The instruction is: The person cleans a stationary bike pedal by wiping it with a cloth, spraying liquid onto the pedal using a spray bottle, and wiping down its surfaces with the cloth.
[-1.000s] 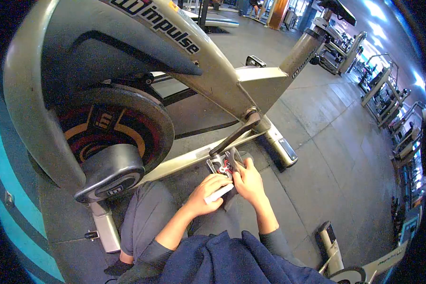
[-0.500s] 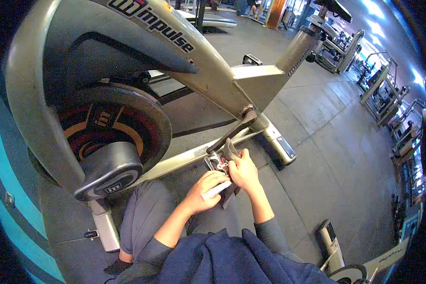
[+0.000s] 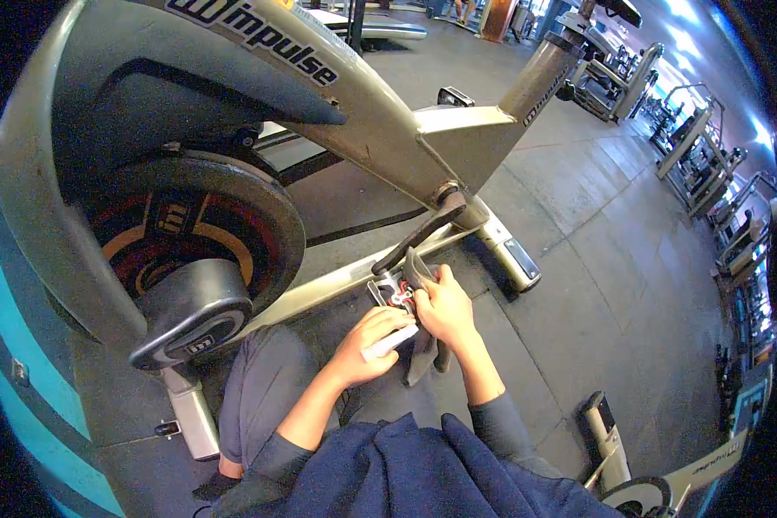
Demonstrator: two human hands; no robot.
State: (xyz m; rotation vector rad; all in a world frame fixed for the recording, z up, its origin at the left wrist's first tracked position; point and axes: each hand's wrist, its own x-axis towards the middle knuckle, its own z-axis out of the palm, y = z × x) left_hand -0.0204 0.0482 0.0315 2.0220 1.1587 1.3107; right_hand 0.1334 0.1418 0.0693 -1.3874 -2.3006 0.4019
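The pedal [image 3: 397, 293], with red and silver parts, hangs at the end of the dark crank arm [image 3: 419, 231] of a spin bike. My right hand [image 3: 445, 306] is closed on a dark grey cloth [image 3: 423, 356] and presses it at the pedal's right side. The cloth's upper tip sticks up past my fingers and its lower end hangs down. In my left hand [image 3: 369, 344], beside the pedal's lower left, is a small white oblong object [image 3: 390, 343]; its exact kind does not show. My left fingertips reach the pedal's lower edge.
The spin bike's frame [image 3: 380, 129] and flywheel [image 3: 272, 224] fill the left and upper view. Its front foot bar [image 3: 511, 255] rests on dark floor tiles. Part of another bike [image 3: 609, 440] stands at lower right. Gym machines [image 3: 704, 160] line the far right.
The view has shifted slightly, so the bike sits further left. My right hand and the cloth have shifted a little at the pedal; more of the cloth's hanging end shows. Both grips persist.
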